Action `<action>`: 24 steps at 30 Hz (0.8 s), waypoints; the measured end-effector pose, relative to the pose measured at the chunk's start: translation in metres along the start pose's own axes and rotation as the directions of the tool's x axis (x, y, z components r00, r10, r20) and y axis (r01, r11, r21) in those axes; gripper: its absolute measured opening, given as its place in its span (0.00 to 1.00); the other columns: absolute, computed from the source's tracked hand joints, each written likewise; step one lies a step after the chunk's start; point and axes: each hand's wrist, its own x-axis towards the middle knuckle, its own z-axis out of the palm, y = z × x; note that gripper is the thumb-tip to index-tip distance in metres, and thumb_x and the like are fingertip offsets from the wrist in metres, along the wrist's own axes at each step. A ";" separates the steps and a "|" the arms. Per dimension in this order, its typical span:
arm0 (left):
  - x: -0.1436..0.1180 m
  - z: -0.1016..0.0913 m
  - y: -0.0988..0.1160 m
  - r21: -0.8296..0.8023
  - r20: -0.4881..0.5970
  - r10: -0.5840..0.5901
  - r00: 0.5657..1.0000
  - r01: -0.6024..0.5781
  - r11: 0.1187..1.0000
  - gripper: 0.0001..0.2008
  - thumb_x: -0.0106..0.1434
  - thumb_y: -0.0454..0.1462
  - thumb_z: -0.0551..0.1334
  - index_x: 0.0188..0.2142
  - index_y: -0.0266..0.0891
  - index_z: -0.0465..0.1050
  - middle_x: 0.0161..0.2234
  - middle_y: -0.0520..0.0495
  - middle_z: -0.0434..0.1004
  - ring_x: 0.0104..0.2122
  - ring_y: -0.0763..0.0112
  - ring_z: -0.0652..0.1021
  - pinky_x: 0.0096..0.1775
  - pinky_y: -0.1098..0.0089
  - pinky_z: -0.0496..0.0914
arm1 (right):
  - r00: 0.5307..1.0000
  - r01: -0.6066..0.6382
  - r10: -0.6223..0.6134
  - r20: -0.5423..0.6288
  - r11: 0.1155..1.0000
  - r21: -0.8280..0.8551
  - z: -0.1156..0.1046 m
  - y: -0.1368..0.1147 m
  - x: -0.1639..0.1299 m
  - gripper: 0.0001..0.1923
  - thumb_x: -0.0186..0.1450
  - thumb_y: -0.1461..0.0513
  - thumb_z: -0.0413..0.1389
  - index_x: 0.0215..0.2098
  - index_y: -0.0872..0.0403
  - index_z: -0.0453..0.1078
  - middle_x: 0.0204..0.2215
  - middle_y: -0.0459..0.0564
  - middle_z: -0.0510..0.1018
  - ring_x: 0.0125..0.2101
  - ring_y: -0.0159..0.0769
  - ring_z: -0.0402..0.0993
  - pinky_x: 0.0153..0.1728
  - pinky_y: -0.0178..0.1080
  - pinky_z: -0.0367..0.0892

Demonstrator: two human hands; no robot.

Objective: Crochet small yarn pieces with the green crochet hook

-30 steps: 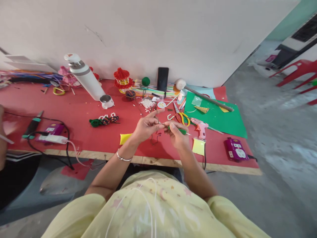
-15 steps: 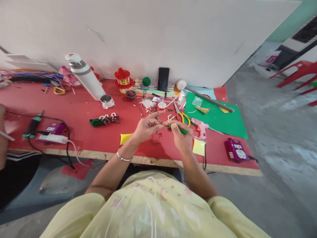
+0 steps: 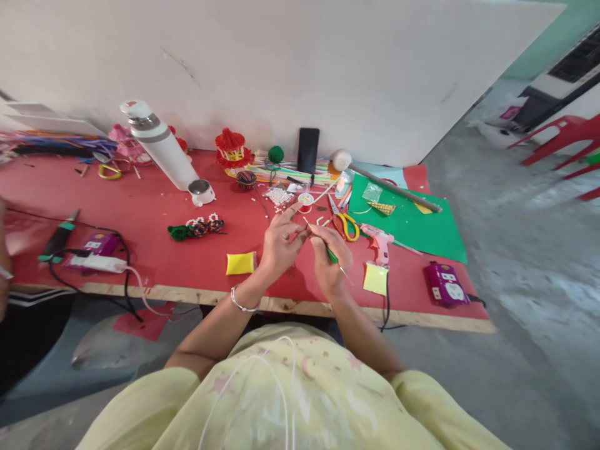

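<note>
Both hands meet just above the front edge of the red table (image 3: 154, 212), a little right of the frame's centre. Right hand (image 3: 330, 259) is curled around a thin green-handled hook (image 3: 332, 254), fingers closed on the green grip. The hook's long axis runs on a diagonal, its fine tip pointing to the upper left toward the left hand and its bare metal tail sticking out to the lower right past the palm. Left hand (image 3: 279, 240) has thumb and middle fingers pinched together right at the hook's tip, on something too small to make out, while its forefinger is stretched out toward the upper right. A bangle (image 3: 241, 303) sits on the left wrist.

Around the hands, counted: 1 yellow pad (image 3: 240, 263) lies just left of the left hand, 1 yellow sticky note (image 3: 375, 278) just right of the right hand, 1 pink glue gun (image 3: 379, 240) above that note, and 1 pair of yellow-handled scissors (image 3: 344, 222) above the right hand. Further right are 1 green sheet (image 3: 412, 228) and 1 purple socket box (image 3: 445, 287). At upper left, 1 white flask (image 3: 159, 147) leans over with 1 cup (image 3: 201, 192) beside it. A 2nd purple socket box (image 3: 98, 244) sits at the left, and 1 black phone (image 3: 308, 150) stands against the wall.
</note>
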 end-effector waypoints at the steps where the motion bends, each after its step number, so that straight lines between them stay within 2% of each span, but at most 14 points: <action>1: 0.001 -0.002 0.001 -0.067 0.020 -0.032 0.999 0.033 0.997 0.11 0.65 0.39 0.66 0.26 0.41 0.76 0.60 0.40 0.77 0.62 0.50 0.72 0.63 0.51 0.62 | 1.000 0.029 -0.028 -0.011 0.999 0.024 0.000 0.001 -0.001 0.09 0.70 0.55 0.61 0.46 0.46 0.81 0.45 0.52 0.86 0.47 0.43 0.83 0.52 0.48 0.79; 4: 0.002 -0.011 0.006 -0.231 0.134 -0.100 0.986 0.129 0.964 0.13 0.66 0.43 0.67 0.26 0.41 0.77 0.56 0.40 0.80 0.60 0.52 0.75 0.60 0.55 0.66 | 0.999 0.042 -0.043 0.008 0.993 0.112 -0.002 0.005 -0.001 0.09 0.69 0.55 0.62 0.46 0.43 0.81 0.46 0.50 0.86 0.48 0.44 0.84 0.51 0.49 0.80; 7: 0.003 -0.020 0.008 -0.272 0.181 -0.092 0.979 0.139 0.952 0.13 0.65 0.44 0.69 0.27 0.40 0.79 0.59 0.40 0.79 0.61 0.52 0.75 0.62 0.56 0.66 | 0.998 -0.037 0.029 0.055 0.988 0.149 -0.007 0.007 0.003 0.09 0.68 0.53 0.63 0.43 0.43 0.82 0.44 0.49 0.87 0.47 0.45 0.84 0.52 0.50 0.79; 9: 0.003 -0.022 0.009 -0.225 0.162 -0.058 0.985 0.094 0.970 0.12 0.64 0.44 0.69 0.27 0.40 0.80 0.61 0.39 0.77 0.62 0.51 0.74 0.62 0.55 0.65 | 0.990 -0.118 0.102 0.096 0.978 0.174 -0.010 0.007 0.007 0.10 0.69 0.51 0.62 0.42 0.44 0.82 0.41 0.49 0.87 0.45 0.45 0.84 0.50 0.49 0.80; 12: 0.003 -0.020 0.006 -0.009 0.090 0.024 0.996 -0.024 1.000 0.09 0.64 0.41 0.68 0.28 0.41 0.81 0.66 0.40 0.72 0.63 0.48 0.73 0.64 0.51 0.61 | 0.980 -0.164 0.148 0.133 0.979 0.124 -0.011 0.005 0.012 0.11 0.71 0.52 0.59 0.42 0.46 0.82 0.39 0.48 0.87 0.40 0.42 0.85 0.45 0.45 0.80; 13: 0.002 -0.017 0.004 0.074 0.066 0.054 0.996 -0.059 0.996 0.09 0.64 0.40 0.68 0.28 0.41 0.81 0.67 0.41 0.70 0.63 0.47 0.72 0.65 0.50 0.59 | 0.984 -0.122 0.112 0.135 0.991 0.063 -0.011 0.005 0.012 0.11 0.71 0.53 0.59 0.43 0.46 0.82 0.39 0.49 0.87 0.40 0.41 0.85 0.45 0.45 0.80; 15: 0.001 -0.012 0.002 0.191 0.028 0.094 0.995 -0.098 0.977 0.07 0.64 0.37 0.67 0.29 0.41 0.81 0.69 0.42 0.67 0.62 0.45 0.72 0.65 0.47 0.57 | 0.989 0.055 -0.042 0.142 0.994 -0.093 -0.009 0.007 0.011 0.09 0.71 0.55 0.60 0.46 0.46 0.81 0.41 0.50 0.87 0.42 0.40 0.85 0.47 0.44 0.79; 17: 0.000 -0.009 0.000 0.200 0.004 0.088 0.996 -0.087 0.976 0.07 0.64 0.36 0.66 0.29 0.41 0.81 0.69 0.42 0.67 0.62 0.46 0.73 0.65 0.47 0.59 | 0.958 0.271 -0.242 0.155 0.940 -0.206 -0.007 0.010 0.008 0.10 0.70 0.58 0.63 0.49 0.47 0.80 0.44 0.52 0.87 0.45 0.41 0.84 0.49 0.44 0.78; 20: 0.001 -0.011 0.000 -0.003 0.054 -0.009 0.999 0.009 1.000 0.09 0.65 0.39 0.67 0.29 0.40 0.80 0.66 0.40 0.72 0.61 0.49 0.75 0.62 0.51 0.65 | 0.883 0.469 -0.448 0.139 0.848 -0.247 -0.007 0.014 0.006 0.15 0.68 0.61 0.64 0.54 0.47 0.78 0.47 0.53 0.87 0.47 0.41 0.84 0.49 0.45 0.79; 24: 0.005 -0.027 0.003 -0.310 0.259 -0.118 0.959 0.199 0.930 0.12 0.63 0.44 0.70 0.28 0.40 0.80 0.60 0.39 0.78 0.62 0.50 0.75 0.63 0.54 0.66 | 0.831 0.552 -0.528 0.173 0.823 -0.137 -0.010 0.016 0.011 0.20 0.67 0.59 0.65 0.58 0.44 0.75 0.49 0.53 0.86 0.48 0.42 0.84 0.48 0.47 0.80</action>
